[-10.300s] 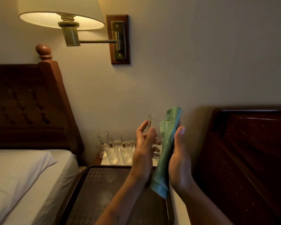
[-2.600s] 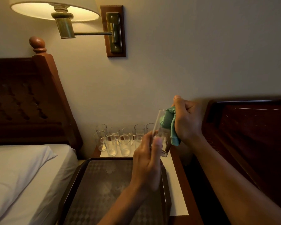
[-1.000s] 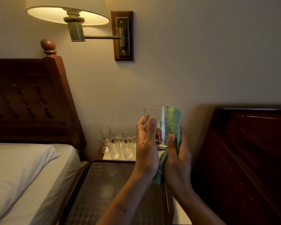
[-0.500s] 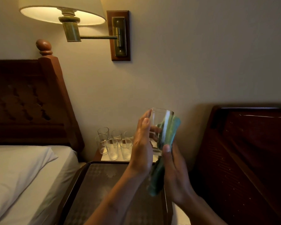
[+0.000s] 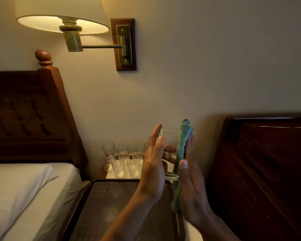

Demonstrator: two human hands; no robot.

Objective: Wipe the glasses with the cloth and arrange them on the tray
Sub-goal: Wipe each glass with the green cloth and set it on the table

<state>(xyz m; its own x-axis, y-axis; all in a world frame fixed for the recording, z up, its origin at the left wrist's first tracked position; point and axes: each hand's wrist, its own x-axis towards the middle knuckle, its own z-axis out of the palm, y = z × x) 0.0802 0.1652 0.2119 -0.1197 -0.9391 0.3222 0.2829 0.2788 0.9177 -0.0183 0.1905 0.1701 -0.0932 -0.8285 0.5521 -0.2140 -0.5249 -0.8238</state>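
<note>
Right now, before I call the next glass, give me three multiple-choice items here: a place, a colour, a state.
1. The waiting glasses stand: A on the bed; B on the nightstand behind the tray; C on the floor.
2. The cloth is: A white; B green; C red.
3. The glass between the left hand and right hand is: A rim up; B upside down; C lying flat.
B: they cluster beyond the tray's far edge. B: green fabric lies against the right palm. A: its thick base sits lowest.
</note>
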